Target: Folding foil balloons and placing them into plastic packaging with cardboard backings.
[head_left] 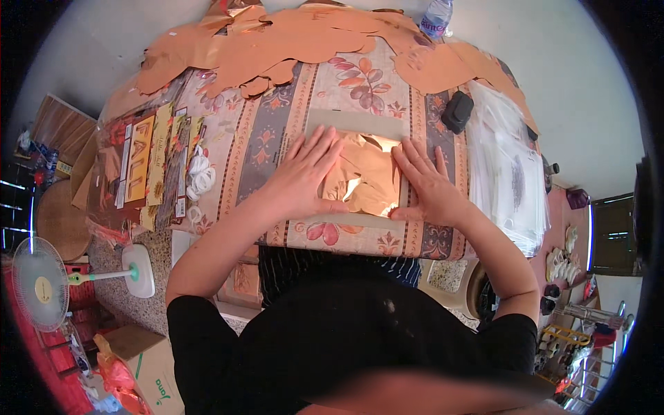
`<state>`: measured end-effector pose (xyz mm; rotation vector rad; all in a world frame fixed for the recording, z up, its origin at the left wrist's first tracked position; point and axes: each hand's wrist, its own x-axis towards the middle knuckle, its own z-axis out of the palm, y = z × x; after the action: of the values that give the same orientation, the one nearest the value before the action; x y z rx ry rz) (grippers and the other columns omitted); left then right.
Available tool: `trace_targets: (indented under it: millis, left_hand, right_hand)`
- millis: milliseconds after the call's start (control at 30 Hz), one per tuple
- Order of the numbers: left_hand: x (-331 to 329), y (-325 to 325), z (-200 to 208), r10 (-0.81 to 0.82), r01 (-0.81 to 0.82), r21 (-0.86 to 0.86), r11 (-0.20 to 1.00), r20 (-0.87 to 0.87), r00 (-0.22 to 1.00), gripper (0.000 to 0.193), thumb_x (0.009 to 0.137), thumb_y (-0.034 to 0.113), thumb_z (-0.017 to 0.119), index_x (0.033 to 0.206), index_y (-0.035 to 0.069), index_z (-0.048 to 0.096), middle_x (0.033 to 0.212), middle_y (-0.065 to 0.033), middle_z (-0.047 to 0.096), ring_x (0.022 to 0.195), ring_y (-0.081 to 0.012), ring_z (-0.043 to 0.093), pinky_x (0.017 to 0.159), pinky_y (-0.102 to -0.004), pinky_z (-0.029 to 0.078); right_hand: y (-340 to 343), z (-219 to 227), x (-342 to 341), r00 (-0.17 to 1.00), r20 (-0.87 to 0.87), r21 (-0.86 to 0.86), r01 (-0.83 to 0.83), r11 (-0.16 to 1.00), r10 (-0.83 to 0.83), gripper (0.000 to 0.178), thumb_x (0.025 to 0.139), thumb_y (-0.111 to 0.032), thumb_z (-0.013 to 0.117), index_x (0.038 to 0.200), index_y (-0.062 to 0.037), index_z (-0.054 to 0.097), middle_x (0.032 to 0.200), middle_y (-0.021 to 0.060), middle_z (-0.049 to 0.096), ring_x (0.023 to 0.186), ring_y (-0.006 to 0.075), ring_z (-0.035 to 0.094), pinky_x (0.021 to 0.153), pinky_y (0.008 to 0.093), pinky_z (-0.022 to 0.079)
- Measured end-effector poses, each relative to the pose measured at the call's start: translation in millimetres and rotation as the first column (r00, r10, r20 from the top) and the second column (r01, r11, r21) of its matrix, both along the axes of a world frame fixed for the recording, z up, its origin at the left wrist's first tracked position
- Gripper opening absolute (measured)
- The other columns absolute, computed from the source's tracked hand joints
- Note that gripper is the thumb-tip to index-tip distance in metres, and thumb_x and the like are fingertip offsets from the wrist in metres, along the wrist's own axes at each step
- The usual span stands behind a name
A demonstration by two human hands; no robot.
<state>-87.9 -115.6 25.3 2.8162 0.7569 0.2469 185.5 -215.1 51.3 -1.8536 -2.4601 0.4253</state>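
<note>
Foil (366,166), copper-coloured and creased, lies flat on a grey board (356,120) near the front edge of the tabletop (325,79). It looks almost square; its slightly longer axis runs away from the person, and its far edge slants a little, right end nearer. The left grip (306,176) lies over its left side, fingers pointing away and rightward; the right grip (427,188) rests at its right edge, fingers pointing away and leftward. Both are opened flat, palms down, clasping nothing. Larger copper sheets (297,40) spread along the far side.
</note>
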Motion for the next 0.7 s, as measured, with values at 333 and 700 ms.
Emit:
trace_targets:
  millis: [333,700]
  left_hand:
    - [4.8,-5.9,-0.6,0.035,-0.033,0.030,0.999,-0.076,0.996,0.108,0.079,0.071,0.053,0.148,-0.003,0.016,0.155,-0.0225,0.014,0.146,-0.0324,0.008,0.116,-0.0529,0.005]
    - [10.4,-13.6,0.1,0.000,0.005,0.120,0.993,-0.045,0.999,0.101,0.081,0.067,0.053,0.147,-0.002,0.021,0.155,-0.0197,0.016,0.146,-0.0331,0.011,0.116,-0.0530,0.009]
  right_hand:
    - [7.6,-3.3,1.5,0.995,0.026,0.007,-0.095,0.995,0.094,0.118,0.068,-0.062,0.070,0.150,-0.0014,0.012,0.155,0.0239,0.008,0.146,0.0361,0.004,0.115,0.0544,0.004]
    - [5.5,-2.7,-0.4,0.993,0.060,0.007,-0.098,0.995,0.097,0.116,0.069,-0.060,0.070,0.150,-0.0012,0.011,0.156,0.0229,0.008,0.146,0.0346,0.004,0.115,0.0536,0.004]
